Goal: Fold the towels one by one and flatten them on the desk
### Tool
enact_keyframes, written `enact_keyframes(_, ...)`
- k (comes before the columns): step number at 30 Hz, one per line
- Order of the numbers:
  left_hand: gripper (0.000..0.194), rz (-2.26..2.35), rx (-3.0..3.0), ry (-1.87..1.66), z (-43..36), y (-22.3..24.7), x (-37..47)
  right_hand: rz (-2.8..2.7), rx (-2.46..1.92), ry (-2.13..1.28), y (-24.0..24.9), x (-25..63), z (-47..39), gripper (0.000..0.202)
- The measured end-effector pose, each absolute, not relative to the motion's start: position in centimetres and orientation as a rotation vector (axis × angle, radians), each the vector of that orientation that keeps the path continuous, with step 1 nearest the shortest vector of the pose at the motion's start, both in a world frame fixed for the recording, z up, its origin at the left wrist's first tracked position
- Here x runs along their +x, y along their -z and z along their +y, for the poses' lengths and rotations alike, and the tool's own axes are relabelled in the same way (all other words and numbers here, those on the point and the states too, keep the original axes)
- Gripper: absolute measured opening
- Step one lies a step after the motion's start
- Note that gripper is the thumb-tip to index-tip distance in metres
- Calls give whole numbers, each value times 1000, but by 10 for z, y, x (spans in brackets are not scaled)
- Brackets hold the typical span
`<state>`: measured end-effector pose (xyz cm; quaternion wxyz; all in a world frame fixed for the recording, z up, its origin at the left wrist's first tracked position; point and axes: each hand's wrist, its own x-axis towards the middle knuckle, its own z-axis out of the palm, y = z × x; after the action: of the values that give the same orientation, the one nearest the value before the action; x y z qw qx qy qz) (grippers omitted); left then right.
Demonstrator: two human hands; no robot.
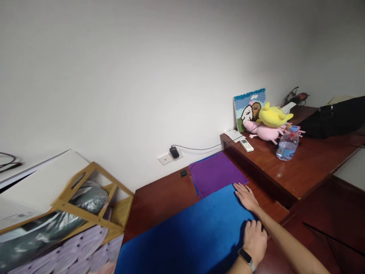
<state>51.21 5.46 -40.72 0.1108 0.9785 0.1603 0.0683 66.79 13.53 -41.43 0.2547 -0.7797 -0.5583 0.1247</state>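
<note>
- Blue cloth (182,232) spread flat on lower brown desk (162,194), running off bottom of view; far edge meets purple cloth (216,173), can't tell which overlaps.
- R hand (245,196) at cloth's far R corner: fingers straight, slightly spread, laid flat, no grip visible.
- L hand (254,240), w/ wristband (246,259), nearer, on cloth's R edge: fingers bent, tips down; can't tell if they pinch fabric.
- Room to move: strip of brown wood shows btw blue cloth & wall (142,76); R side tighter, raised brown top (268,163) steps up just beyond hands.
- Wall: pale, w/ black plug (174,152) in socket, thin cable (199,149) running R to raised top.
- On raised top: remote (246,145), dog pic (248,110), yellow plush (273,115) atop pink plush (265,132), black bag (339,118) far R.
- Containers: capped clear bottle (287,146), upright, part-full of clear liquid; wooden rack (119,215) at L w/ dark wrapped bundle (31,239), contents n/a to see.
</note>
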Motion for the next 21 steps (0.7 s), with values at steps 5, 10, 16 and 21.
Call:
enact_keyframes(5,27,739,2561,-371,51,386,490,-1475,-2092,-337,417,671,137,60)
enact_keyframes(10,38,971,2190,-461,41,360,460,-1384,-2050,-340,417,676,131,60)
enact_keyframes(16,37,980,1943,-638,40,337,416,-1182,-1892,-275,384,657,148,64)
enact_keyframes(21,31,1069,1782,-821,37,310,365,-1014,-1780,-331,340,609,193,57)
